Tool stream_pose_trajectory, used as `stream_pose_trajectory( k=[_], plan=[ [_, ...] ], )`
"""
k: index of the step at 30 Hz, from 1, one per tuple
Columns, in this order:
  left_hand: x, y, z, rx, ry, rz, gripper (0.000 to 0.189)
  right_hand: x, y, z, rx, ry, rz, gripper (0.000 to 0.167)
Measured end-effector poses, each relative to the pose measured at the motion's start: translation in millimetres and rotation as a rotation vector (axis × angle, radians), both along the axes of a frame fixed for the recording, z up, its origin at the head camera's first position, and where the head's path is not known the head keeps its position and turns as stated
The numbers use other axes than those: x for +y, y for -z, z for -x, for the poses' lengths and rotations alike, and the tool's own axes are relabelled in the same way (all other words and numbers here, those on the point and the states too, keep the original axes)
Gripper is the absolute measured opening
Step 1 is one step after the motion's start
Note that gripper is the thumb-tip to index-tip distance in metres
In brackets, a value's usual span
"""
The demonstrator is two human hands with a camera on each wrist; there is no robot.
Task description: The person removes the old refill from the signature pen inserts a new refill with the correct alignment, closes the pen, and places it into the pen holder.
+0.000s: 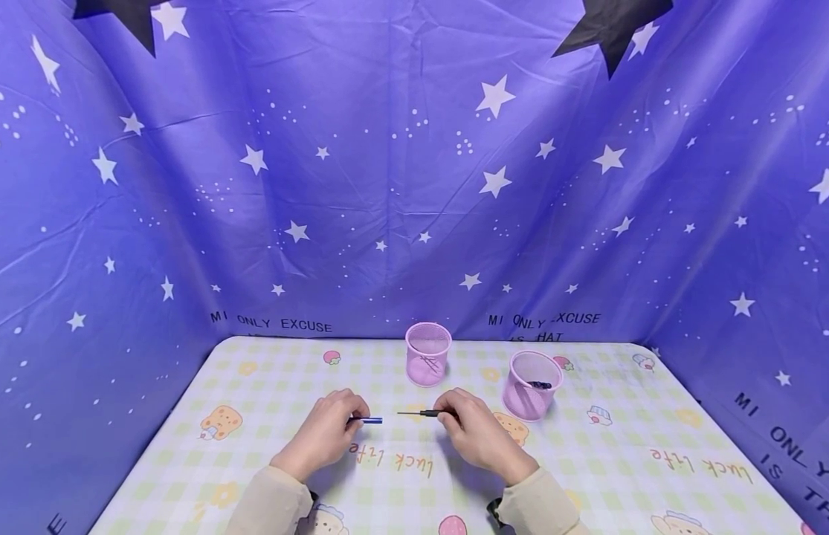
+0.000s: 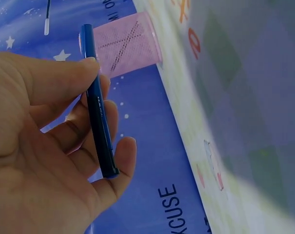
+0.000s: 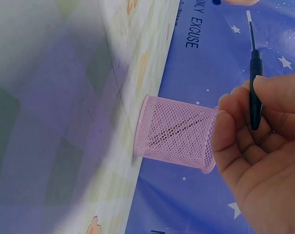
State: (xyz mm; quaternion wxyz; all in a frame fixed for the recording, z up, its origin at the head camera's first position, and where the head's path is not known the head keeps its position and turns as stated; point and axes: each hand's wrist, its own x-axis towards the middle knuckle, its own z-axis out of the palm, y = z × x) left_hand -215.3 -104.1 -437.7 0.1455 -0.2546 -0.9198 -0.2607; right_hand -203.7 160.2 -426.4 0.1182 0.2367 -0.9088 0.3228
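- Blue pen tube, front and centre, held over the middle of the worktop, well in from the far edge, one end facing right!
- Left hand has it: thumb and fingers pinch the tube, the lower fingers loosely bent.
- Right hand, opposite, pinches a dark grip piece between thumb and fingers; a thin rod juts out of it, pale at the tip, pointing left at the tube.
- And there's a gap! Rod tip and tube end sit near each other, apart, not quite in line.
- So, how far along? Partway, I'd judge: grip piece and rod are together, but the rod is bare, outside the tube, and joining the two halves stands undone.
- At the far edge, about its middle, a pink mesh cup with thin dark sticks inside.
- Toward the far right corner, a second mesh cup, dark pieces in it; finished or waiting, can't tell, nor how many.
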Motion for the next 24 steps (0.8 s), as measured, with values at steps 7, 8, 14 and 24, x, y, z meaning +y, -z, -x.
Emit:
stream_pose_trajectory(
  k=[7, 8, 14, 24],
  plan=[
    [4.4, 5.0, -0.2, -0.036, 0.024, 0.036, 0.020, 0.2, 0.1, -0.3, 0.001, 0.004, -0.006, 0.011],
    [5.1, 5.9, -0.2, -0.040, 0.029, 0.040, 0.020, 0.2, 0.2, -0.3, 0.003, 0.004, -0.008, 0.011],
    [8.5, 11.8, 1.1, -0.046, 0.054, 0.057, 0.019, 0.0, 0.6, 0.3, 0.003, 0.000, -0.007, 0.011],
    [8.6, 16.0, 3.0, -0.098, 0.053, 0.075, 0.019, -0.2, 1.2, 0.5, -0.006, -0.008, -0.016, 0.010]
  ],
)
